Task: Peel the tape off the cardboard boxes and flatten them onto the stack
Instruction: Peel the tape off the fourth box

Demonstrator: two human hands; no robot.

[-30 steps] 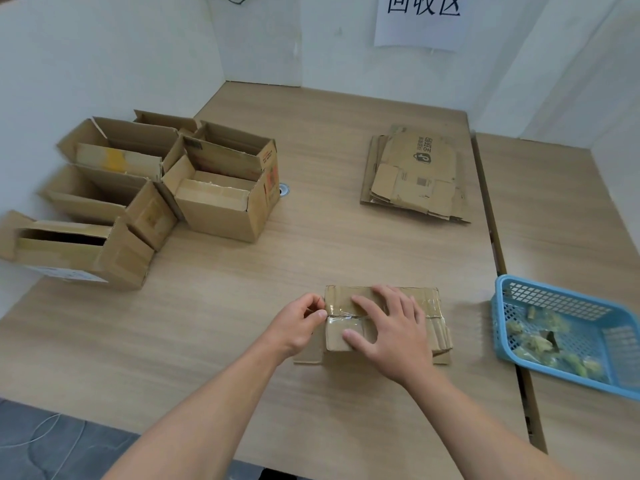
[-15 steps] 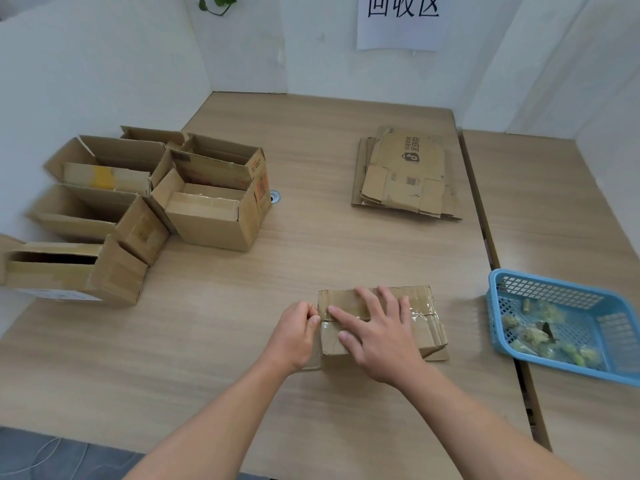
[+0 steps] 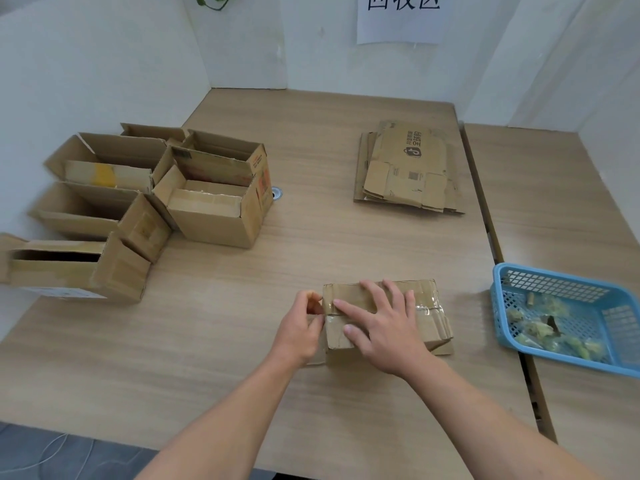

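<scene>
The cardboard boxes [image 3: 214, 216] were plain brown, one box [image 3: 104, 173] banded yellow; the basket [image 3: 554, 277] was blue latticework, the table [image 3: 311, 244] pale wood-grain, the wall [image 3: 86, 64] white, its sign [image 3: 398, 19] black-lettered.

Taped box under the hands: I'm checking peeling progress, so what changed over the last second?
Nothing visibly moved. The left hand still pinches the tape at the left edge of the box; the right hand stays pressed flat on top. The flattened stack and blue basket are unchanged.
</scene>
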